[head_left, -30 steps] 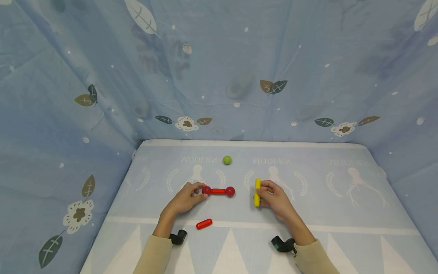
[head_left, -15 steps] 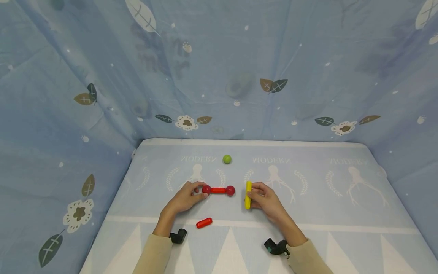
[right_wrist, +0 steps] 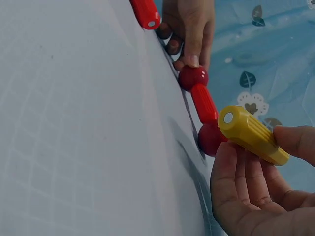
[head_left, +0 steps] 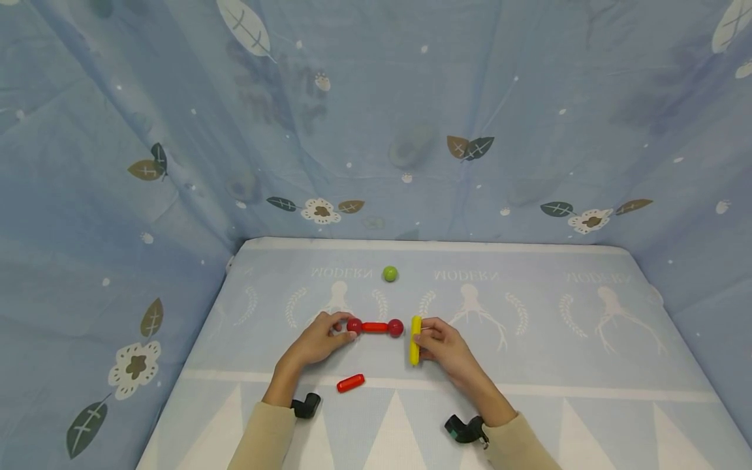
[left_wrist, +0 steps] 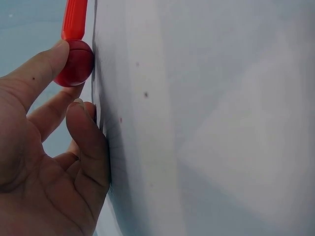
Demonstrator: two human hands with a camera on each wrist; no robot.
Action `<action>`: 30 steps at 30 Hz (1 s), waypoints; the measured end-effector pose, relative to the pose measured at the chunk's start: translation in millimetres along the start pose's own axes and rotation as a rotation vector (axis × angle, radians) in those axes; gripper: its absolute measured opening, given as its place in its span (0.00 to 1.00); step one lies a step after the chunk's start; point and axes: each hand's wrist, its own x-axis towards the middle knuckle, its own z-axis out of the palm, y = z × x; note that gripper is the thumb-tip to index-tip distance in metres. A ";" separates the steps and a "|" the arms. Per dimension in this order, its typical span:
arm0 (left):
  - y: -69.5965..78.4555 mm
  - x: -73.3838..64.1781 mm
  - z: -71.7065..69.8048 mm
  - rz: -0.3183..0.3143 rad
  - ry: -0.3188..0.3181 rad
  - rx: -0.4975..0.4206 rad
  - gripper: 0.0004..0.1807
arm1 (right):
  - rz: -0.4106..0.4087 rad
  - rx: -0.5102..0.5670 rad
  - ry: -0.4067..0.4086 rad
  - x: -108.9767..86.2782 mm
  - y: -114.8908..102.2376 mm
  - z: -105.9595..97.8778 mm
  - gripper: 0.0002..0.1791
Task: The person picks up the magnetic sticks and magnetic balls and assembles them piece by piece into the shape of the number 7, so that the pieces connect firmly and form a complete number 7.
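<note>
Your right hand has moved leftward with the yellow stick, bringing it just beside the free red ball; your left hand looks unmoved. Right thumb and fingers pinch the yellow stick, while left thumb and finger grip the held red ball; from there a middle red stick runs across to the free ball, toward your right hand. Likeliest trouble is a bump: the yellow stick is side-on to the free ball, so its flank could push the row crooked or part a joint, since you steady only the other end. Pale discs in the stick ends may be magnets (only a guess), and if so the yellow stick could snap on askew or twist in your pinch. Mind the loose red stick, inward of your left wrist; a careless sweep could roll it. Jolting the counter could set off the green ball, beyond both hands.
</note>
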 end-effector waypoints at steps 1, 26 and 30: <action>0.0 -0.3 0.3 -0.002 0.001 -0.001 0.21 | 0.000 0.003 -0.001 -0.2 0.3 1.1 0.20; 1.4 -1.8 0.7 -0.024 0.005 0.012 0.22 | 0.028 -0.073 -0.053 0.0 13.7 16.1 0.18; 1.2 -1.9 0.8 -0.025 0.006 0.011 0.22 | 0.042 -0.085 -0.072 0.6 15.7 17.8 0.18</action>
